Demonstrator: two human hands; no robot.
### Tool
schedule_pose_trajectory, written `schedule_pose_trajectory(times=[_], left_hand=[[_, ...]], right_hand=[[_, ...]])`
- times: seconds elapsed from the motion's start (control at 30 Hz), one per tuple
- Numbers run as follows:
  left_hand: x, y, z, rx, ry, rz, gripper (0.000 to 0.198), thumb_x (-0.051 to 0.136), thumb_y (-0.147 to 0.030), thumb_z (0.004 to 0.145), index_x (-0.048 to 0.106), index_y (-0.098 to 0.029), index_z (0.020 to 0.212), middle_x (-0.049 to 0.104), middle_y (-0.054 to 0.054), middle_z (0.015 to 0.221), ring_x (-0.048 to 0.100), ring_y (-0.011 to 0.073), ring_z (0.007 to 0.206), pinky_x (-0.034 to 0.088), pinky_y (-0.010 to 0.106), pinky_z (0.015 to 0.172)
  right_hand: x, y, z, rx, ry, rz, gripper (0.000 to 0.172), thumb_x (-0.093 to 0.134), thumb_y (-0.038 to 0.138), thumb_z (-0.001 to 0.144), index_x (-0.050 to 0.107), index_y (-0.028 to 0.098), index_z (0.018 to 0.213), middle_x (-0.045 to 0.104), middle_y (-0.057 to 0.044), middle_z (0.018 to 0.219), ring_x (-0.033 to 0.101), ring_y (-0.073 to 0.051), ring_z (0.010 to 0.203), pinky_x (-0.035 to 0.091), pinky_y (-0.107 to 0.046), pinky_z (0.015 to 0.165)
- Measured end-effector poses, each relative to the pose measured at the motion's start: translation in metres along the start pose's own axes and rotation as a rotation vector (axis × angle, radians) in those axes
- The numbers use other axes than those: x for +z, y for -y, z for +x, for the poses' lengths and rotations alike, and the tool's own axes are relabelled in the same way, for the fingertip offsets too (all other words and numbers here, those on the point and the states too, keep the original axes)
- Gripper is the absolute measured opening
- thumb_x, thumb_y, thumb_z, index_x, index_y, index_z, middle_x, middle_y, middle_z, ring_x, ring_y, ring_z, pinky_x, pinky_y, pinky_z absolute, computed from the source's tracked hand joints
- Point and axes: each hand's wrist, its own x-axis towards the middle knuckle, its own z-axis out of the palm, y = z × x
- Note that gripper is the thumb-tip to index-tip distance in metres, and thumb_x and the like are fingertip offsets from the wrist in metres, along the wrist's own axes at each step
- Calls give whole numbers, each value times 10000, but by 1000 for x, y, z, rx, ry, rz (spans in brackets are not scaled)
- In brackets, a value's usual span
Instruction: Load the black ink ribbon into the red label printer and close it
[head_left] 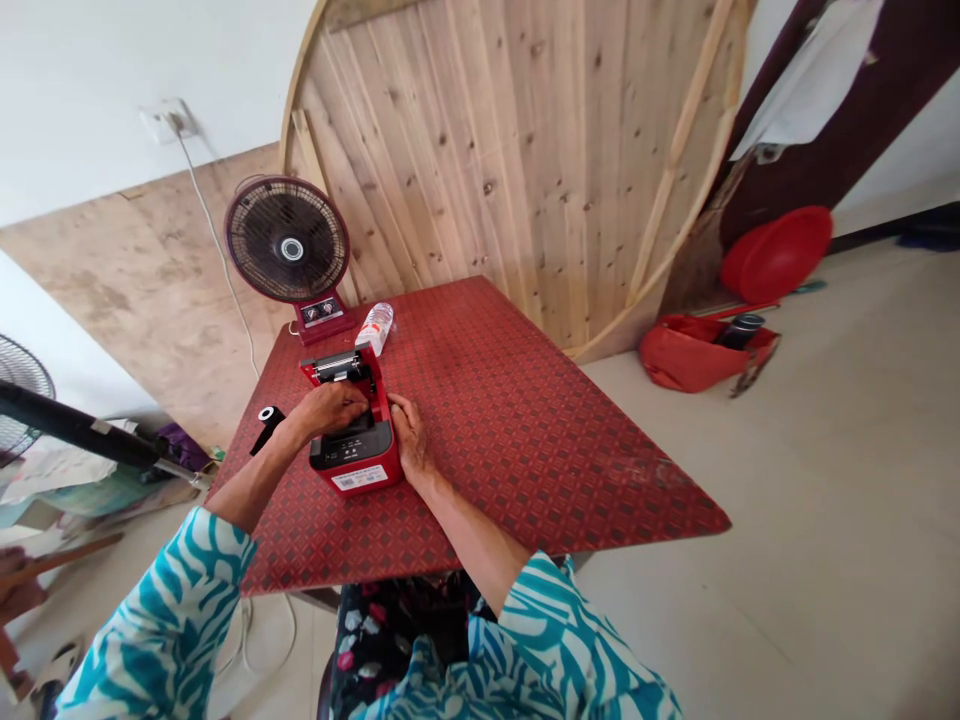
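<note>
A red and black label printer (364, 465) stands on the table with its lid (337, 362) raised. My left hand (330, 408) reaches into the printer's open bay, fingers curled; whatever they hold is hidden. Against the printer's right wall lies my right hand (410, 437), its fingertips bent over the upper edge. A small black roll with a white core (266, 428) sits on the table, partly behind my left forearm. A white label is stuck to the printer's near face.
The table (510, 420) has a red patterned cover. Behind the printer are a clear bottle (376, 328) lying down and a dark red fan (289, 245). A large round wooden panel (510, 150) leans on the wall. A red bag (686, 355) and red basin (780, 255) are at the right.
</note>
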Motion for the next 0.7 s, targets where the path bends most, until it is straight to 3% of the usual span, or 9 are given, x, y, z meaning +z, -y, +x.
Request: schedule_pose_trajectory(times=[0.17, 0.3, 0.5, 0.7], left_hand=[[0, 2, 8, -37, -10, -33, 334, 505, -137, 805, 766, -262, 972, 769, 50, 958, 703, 226, 882, 497, 289, 804], [0, -1, 15, -46, 69, 87, 283, 569, -135, 745, 762, -263, 908, 758, 59, 876, 694, 239, 848, 498, 293, 763], [-4, -5, 15, 51, 137, 204, 232, 589, -156, 746, 721, -180, 935, 728, 125, 1030, 672, 264, 959, 496, 307, 810], [-3, -2, 15, -37, 165, 192, 283, 601, -153, 726, 709, -216, 980, 749, 87, 987, 688, 250, 915, 490, 275, 713]], right_hand=[[1, -1, 0, -5, -16, 34, 309, 507, 415, 855, 698, 271, 1050, 698, -12, 1101, 584, -191, 1096, 431, -358, 1034], [2, 0, 1, -3, -16, 40, 300, 516, 405, 846, 700, 266, 1039, 699, -14, 1092, 586, -187, 1086, 437, -349, 1025], [1, 2, 0, 15, -4, 30, 314, 495, 388, 848, 697, 254, 1047, 693, -22, 1109, 591, -190, 1099, 433, -353, 1027], [1, 0, 0, 35, -1, 38, 310, 499, 388, 839, 696, 260, 1041, 693, -14, 1099, 590, -187, 1088, 426, -353, 1032]])
